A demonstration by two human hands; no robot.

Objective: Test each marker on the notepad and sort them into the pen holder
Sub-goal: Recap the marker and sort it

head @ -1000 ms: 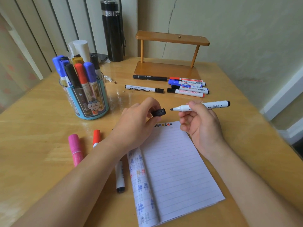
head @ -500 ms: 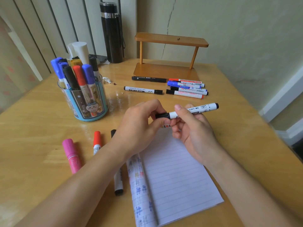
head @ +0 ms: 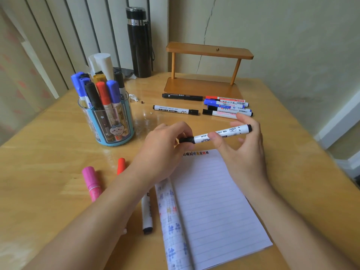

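Note:
A white marker with a black cap (head: 229, 132) hangs level above the top of the lined notepad (head: 210, 201). My left hand (head: 165, 147) pinches its capped end. My right hand (head: 243, 149) holds the barrel between thumb and fingers, with the other fingers spread. A row of small coloured test marks runs along the notepad's top edge. The clear blue pen holder (head: 109, 121) stands at the left with several markers upright in it.
Several markers (head: 226, 108) lie in front of a small wooden shelf (head: 206, 82); one more white marker (head: 175, 110) lies left of them. A pink marker (head: 91, 182), a red-capped one (head: 121, 165) and a white one (head: 147, 215) lie by my left forearm. A black flask (head: 139, 43) stands at the back.
The cap in my left hand has gone back onto the marker's tip. Both hands have come together and lifted slightly; my right fingers have spread out.

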